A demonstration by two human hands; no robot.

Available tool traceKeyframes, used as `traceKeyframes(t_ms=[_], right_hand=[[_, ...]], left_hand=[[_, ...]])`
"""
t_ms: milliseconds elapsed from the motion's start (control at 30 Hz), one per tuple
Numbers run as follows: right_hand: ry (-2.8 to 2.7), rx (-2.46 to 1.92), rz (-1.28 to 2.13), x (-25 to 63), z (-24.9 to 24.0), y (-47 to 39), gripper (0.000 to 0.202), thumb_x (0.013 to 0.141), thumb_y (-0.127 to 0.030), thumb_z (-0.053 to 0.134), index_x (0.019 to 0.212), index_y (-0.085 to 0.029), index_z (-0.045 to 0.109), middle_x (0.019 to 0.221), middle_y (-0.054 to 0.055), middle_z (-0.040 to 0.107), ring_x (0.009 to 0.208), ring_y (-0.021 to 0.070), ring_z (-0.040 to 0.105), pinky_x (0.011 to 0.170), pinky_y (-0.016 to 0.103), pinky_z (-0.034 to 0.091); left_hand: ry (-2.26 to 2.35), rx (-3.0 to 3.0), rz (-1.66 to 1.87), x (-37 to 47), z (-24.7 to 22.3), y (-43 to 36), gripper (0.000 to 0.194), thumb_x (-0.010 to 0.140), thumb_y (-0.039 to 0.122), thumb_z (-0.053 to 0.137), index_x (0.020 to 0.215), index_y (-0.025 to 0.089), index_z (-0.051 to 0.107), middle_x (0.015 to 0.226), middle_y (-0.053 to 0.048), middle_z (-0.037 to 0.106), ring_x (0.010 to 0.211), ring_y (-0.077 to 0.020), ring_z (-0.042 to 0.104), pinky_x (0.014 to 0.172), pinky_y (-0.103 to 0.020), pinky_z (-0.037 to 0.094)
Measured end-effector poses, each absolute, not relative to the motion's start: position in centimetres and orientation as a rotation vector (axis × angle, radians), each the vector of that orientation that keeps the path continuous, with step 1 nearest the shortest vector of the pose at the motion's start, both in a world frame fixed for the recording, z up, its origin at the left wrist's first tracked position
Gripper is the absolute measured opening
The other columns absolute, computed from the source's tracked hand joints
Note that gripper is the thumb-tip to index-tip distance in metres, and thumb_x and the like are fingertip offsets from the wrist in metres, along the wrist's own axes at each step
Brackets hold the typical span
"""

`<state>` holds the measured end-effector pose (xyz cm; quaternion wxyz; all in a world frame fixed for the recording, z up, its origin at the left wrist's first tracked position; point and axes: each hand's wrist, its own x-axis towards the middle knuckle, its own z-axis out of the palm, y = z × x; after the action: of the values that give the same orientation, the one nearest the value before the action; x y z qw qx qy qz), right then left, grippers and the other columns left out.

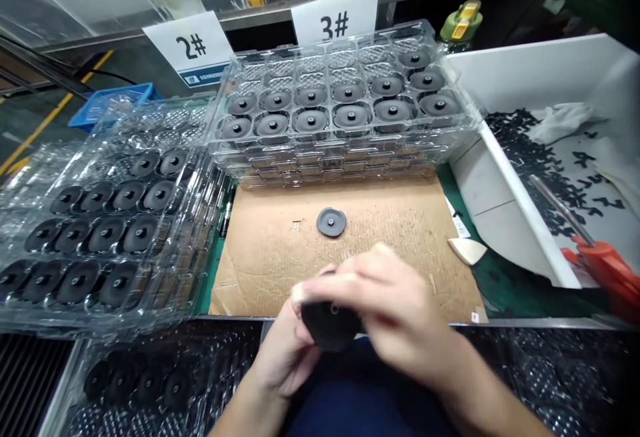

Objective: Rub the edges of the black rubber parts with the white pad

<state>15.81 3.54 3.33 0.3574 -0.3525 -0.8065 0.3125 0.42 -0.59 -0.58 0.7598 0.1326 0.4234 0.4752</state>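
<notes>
Both hands, left [287, 350] and right [395, 310], clamp a black disc [330, 325] before the cardboard [390, 204]. Behind the cardboard, a clear tray [340, 134] holds similar discs, its back pockets mostly bare; left, another tray [107, 224] holds more; right, a white bin [515, 190] holds small black pieces [530, 150].

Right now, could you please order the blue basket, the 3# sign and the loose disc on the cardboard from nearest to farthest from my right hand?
1. Loose disc, just ahead.
2. 3# sign, behind the tray stack.
3. Blue basket, far back left.
</notes>
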Motion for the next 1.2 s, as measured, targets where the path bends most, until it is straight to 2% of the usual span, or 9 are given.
traceKeyframes(t_ms=[167,333,400,533,667,800,933,1033,1200], right_hand=[[-1.906,-1.295,0.953,18.2,-2.3,3.2,0.03,0.087,-0.016,0.045,0.109,-0.03,0.059,0.094,0.0,0.065,0.083,0.0135,0.057,0.072,0.028,0.041],[-1.986,-1.393,0.977,17.9,-7.7,1.1,0.029,0.085,-0.016,0.045,0.105,-0.029,0.062,0.081,0.0,0.066,0.071,0.0149,0.059,0.067,0.031,0.044],[-1.966,-1.435,0.964,17.6,-6.6,1.2,0.028,0.086,-0.018,0.046,0.107,-0.028,0.061,0.079,0.0,0.065,0.071,0.0153,0.058,0.067,0.032,0.045],[-1.771,-1.358,0.803,16.1,0.1,1.7,0.033,0.085,-0.017,0.049,0.118,-0.024,0.052,0.106,0.003,0.062,0.09,0.0161,0.057,0.076,0.03,0.045],[-1.941,-0.958,0.733,13.6,4.3,1.6,0.034,0.083,-0.01,0.047,0.116,-0.012,0.052,0.094,0.006,0.065,0.079,0.0158,0.057,0.074,0.031,0.043],[-2.078,-0.924,0.944,12.3,4.3,2.4,0.027,0.084,-0.01,0.045,0.108,-0.016,0.056,0.087,0.002,0.065,0.073,0.0127,0.055,0.068,0.027,0.042],[-2.0,-0.959,0.714,12.0,3.9,2.8,0.03,0.086,-0.014,0.041,0.114,-0.011,0.052,0.089,0.006,0.064,0.079,0.0161,0.054,0.073,0.031,0.04],[-2.097,-0.852,0.855,13.1,4.1,2.0,0.028,0.085,-0.01,0.043,0.111,-0.013,0.053,0.089,0.004,0.063,0.078,0.0134,0.054,0.073,0.027,0.039],[-2.121,-1.254,0.694,14.9,4.5,1.3,0.028,0.086,-0.011,0.043,0.11,-0.017,0.056,0.078,0.002,0.061,0.066,0.0134,0.049,0.064,0.029,0.032]], left_hand=[[0.758,0.244,1.048,-1.7,-0.8,-0.4,0.058,0.057,0.04,0.073,0.112,0.029,0.057,0.122,-0.005,0.058,0.101,-0.0247,0.06,0.095,-0.032,0.041],[0.728,0.211,1.081,-2.0,-0.4,-0.3,0.056,0.059,0.04,0.071,0.111,0.027,0.058,0.119,-0.005,0.06,0.107,-0.0262,0.056,0.096,-0.035,0.04],[0.714,0.215,1.08,-1.5,-0.4,-0.3,0.054,0.06,0.036,0.072,0.111,0.027,0.058,0.118,-0.004,0.061,0.104,-0.0251,0.058,0.093,-0.033,0.043],[0.758,0.205,1.071,-0.7,-0.6,-0.3,0.045,0.064,0.021,0.072,0.107,0.027,0.06,0.107,-0.001,0.066,0.095,-0.0183,0.063,0.086,-0.027,0.048],[0.773,0.215,1.055,-1.1,-0.8,-0.1,0.043,0.066,0.028,0.071,0.107,0.024,0.06,0.099,-0.002,0.068,0.09,-0.0161,0.064,0.081,-0.022,0.05],[0.803,0.231,1.127,-1.4,-0.5,0.0,0.041,0.063,0.025,0.073,0.102,0.029,0.063,0.104,0.002,0.068,0.093,-0.0172,0.063,0.08,-0.025,0.051],[0.71,0.186,1.096,-1.2,-0.1,-0.1,0.033,0.064,0.025,0.071,0.097,0.025,0.066,0.1,0.001,0.07,0.089,-0.012,0.064,0.076,-0.016,0.05],[0.728,0.2,1.072,-1.7,-0.1,-0.1,0.044,0.06,0.028,0.074,0.103,0.026,0.064,0.105,0.0,0.068,0.095,-0.0166,0.063,0.082,-0.022,0.05],[0.709,0.205,1.045,-1.7,-0.3,0.0,0.049,0.06,0.022,0.075,0.107,0.024,0.061,0.107,-0.002,0.067,0.097,-0.0159,0.061,0.086,-0.023,0.047]])
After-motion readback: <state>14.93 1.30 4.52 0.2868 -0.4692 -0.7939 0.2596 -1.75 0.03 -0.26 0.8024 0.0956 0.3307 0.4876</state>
